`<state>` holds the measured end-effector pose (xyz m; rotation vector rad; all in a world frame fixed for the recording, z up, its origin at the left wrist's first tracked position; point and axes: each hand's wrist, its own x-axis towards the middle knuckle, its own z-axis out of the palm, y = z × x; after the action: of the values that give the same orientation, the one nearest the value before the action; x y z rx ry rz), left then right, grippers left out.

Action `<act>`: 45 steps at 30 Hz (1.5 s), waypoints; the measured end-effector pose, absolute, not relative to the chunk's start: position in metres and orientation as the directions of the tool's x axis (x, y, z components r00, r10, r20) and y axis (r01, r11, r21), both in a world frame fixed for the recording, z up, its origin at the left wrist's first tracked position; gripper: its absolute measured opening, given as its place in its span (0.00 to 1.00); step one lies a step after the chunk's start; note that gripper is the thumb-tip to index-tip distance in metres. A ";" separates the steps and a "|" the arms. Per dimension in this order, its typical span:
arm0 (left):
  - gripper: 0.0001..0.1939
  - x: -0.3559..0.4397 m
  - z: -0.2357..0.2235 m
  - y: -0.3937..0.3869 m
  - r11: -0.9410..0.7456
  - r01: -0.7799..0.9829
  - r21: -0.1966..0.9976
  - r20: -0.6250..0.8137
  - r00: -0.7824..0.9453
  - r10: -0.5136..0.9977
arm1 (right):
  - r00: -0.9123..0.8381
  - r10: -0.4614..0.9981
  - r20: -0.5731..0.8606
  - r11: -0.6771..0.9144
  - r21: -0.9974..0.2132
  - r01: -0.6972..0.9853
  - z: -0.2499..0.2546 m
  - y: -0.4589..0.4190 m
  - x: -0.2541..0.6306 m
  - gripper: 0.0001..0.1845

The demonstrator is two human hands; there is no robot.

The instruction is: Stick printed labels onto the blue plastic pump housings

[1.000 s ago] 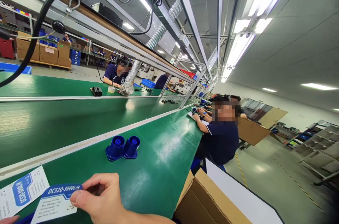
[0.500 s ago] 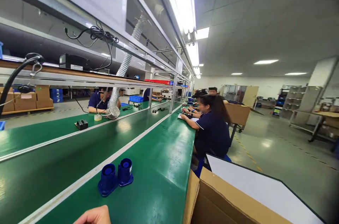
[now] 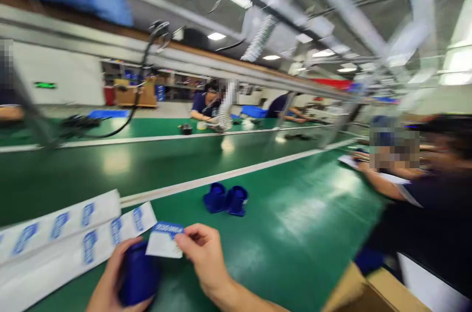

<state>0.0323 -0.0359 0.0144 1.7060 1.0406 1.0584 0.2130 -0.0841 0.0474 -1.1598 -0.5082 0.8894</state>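
One label [image 3: 164, 244], right edge pinched — green bench [image 3: 291, 238] open rightward

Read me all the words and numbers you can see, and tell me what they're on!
No text is clear enough to read:
Label in the right hand: pale letters on blue, too blurred.
Label strips at the left: blue patches with lettering, too blurred.
Green sign at back left: too small and blurred.
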 end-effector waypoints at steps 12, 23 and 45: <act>0.46 0.019 0.003 -0.025 -0.259 -0.024 0.966 0.237 0.490 0.839 | 0.354 0.917 -0.186 -0.087 -0.957 -0.276 0.025 -0.099 0.224 0.20; 0.51 0.017 0.009 -0.020 -0.265 -0.022 0.964 0.235 0.533 0.813 | 0.230 0.961 -0.152 -0.122 -0.983 -0.140 0.020 -0.100 0.231 0.17; 0.49 0.016 0.013 -0.018 -0.281 -0.013 0.960 0.246 0.527 0.814 | 0.346 0.926 -0.149 -0.148 -0.989 -0.031 0.031 -0.103 0.217 0.20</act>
<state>0.0165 -0.0176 0.0133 1.6674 0.6858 0.9389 0.2172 -0.1032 0.0313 -1.4621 -0.8638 1.0482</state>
